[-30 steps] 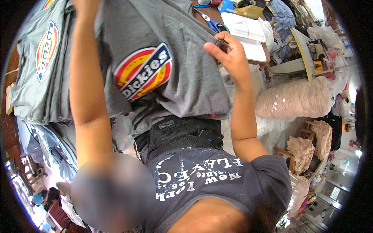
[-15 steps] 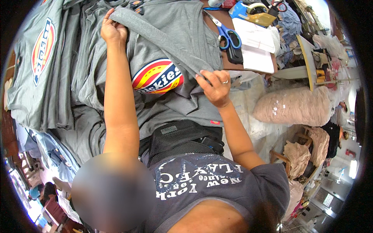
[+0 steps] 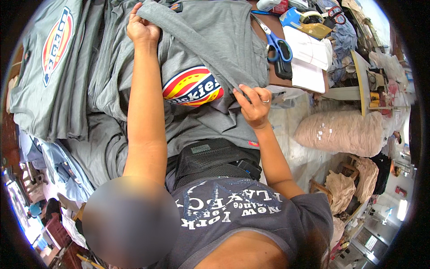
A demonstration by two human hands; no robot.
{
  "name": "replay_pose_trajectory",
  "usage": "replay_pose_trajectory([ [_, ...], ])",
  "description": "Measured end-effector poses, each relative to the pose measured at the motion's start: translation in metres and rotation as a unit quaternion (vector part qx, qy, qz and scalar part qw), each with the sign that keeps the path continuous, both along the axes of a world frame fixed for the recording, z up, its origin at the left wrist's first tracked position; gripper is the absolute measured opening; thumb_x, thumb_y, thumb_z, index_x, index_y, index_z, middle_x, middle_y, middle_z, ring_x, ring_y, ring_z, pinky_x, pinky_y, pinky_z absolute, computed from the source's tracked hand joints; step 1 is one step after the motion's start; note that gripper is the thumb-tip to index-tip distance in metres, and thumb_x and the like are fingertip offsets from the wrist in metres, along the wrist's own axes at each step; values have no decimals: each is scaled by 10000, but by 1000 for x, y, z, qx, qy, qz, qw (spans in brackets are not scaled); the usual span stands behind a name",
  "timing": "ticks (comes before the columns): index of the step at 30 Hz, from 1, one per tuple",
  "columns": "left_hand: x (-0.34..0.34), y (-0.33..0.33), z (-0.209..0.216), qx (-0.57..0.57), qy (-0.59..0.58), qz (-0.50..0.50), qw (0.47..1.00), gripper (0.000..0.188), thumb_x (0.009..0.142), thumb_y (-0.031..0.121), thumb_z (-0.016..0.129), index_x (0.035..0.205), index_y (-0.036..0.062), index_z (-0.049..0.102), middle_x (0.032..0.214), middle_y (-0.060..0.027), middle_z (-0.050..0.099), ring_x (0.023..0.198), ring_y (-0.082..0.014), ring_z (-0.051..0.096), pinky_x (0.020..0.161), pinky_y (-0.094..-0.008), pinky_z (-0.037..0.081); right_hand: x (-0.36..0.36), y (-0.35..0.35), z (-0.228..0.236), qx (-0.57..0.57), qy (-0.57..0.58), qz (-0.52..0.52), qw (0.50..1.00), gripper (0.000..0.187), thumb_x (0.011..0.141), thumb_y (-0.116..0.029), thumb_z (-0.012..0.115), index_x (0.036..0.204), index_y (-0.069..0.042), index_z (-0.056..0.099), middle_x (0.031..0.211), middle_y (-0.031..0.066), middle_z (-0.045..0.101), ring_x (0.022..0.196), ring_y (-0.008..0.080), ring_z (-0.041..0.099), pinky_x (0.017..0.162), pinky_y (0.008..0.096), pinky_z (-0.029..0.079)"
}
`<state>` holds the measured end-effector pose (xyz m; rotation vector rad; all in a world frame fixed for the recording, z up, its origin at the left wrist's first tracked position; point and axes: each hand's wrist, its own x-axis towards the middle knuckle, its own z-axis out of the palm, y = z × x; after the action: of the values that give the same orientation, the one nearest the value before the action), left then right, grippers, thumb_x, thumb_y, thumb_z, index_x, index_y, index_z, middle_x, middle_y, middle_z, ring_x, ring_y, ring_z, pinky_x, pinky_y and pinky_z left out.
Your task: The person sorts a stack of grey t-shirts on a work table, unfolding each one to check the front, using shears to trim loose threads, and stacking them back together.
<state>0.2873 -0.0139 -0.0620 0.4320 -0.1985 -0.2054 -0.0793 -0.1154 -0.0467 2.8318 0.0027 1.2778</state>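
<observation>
A grey T-shirt [image 3: 197, 58] with a red, yellow and blue print lies spread in front of me. A flat band of its fabric runs slantwise between my hands. At the far end, my left hand [image 3: 143, 30] pinches the band, its fingers closed on the cloth. My right hand [image 3: 254, 107] grips the near right end of the same band between thumb and fingers. The print [image 3: 193, 86] shows below the band, partly covered by it at the right. Which part of the T-shirt the band is cannot be made out.
Stacked grey T-shirts [image 3: 42, 89] lie at the left. On the brown table at the right are blue-handled scissors [image 3: 278, 47], a black phone-like object [image 3: 283, 68], white papers [image 3: 308, 54] and a tape dispenser [image 3: 309, 22]. A large beige bundle [image 3: 340, 130] stands beyond, right.
The whole view has shifted slightly, so the table and T-shirts appear farther right. Both hands keep hold of the band of fabric, with little change in its position between them.
</observation>
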Motion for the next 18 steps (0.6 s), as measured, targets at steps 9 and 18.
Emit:
replay_pose_trajectory([
  [9, -12, 1, 14, -30, -23, 2, 999, 261, 768, -18, 376, 1007, 12, 478, 917, -157, 577, 852, -280, 572, 794, -424, 472, 0, 4, -1, 48, 4, -9, 999, 152, 637, -98, 616, 785, -131, 605, 869, -21, 565, 788, 164, 475, 675, 302, 366],
  [18, -95, 5, 95, 381, -301, -21, 874, 281, 749, 92, 615, 1014, 37, 544, 845, -32, 570, 746, -137, 547, 700, -281, 453, -19, -49, 47, 578, -119, -38, 806, 189, 725, -76, 644, 777, -66, 462, 731, 36, 452, 647, 112, 441, 610, 218, 360],
])
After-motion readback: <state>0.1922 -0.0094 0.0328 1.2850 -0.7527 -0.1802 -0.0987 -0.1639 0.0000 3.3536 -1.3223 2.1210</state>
